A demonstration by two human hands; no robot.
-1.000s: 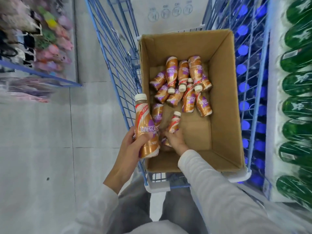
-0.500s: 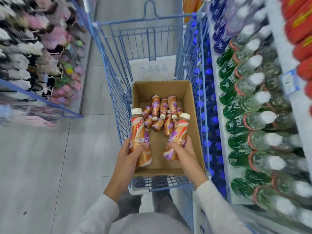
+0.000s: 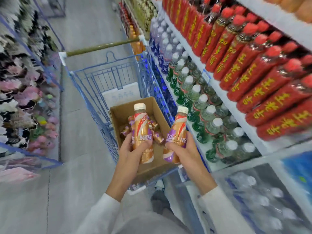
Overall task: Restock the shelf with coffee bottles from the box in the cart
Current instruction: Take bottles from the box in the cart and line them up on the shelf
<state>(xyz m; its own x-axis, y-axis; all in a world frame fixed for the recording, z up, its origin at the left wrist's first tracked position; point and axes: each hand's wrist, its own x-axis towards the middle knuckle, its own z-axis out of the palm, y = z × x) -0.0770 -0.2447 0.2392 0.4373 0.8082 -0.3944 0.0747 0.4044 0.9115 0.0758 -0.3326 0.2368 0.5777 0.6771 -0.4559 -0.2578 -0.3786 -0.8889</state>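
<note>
Coffee bottle [image 3: 142, 132], upright, was gripped in the left hand [image 3: 132, 153]; second coffee bottle [image 3: 178, 130], slightly tilted, in the right hand [image 3: 184, 152], fingers curled round each, both above the box [image 3: 152, 169]. Loose bottles [image 3: 157, 137] lay inside it, within the blue cart [image 3: 104, 78]; shelf [image 3: 217, 88] stood at right.

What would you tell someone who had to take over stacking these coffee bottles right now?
The left hand grips one coffee bottle, upright over the box.
The right hand grips a second bottle, tilted, beside it.
Spare bottles lie in the box, inside the blue cart.
Done: two bottles picked up.
Left: put both on the shelf, then fetch the rest. No coffee spot shows in view.
</note>
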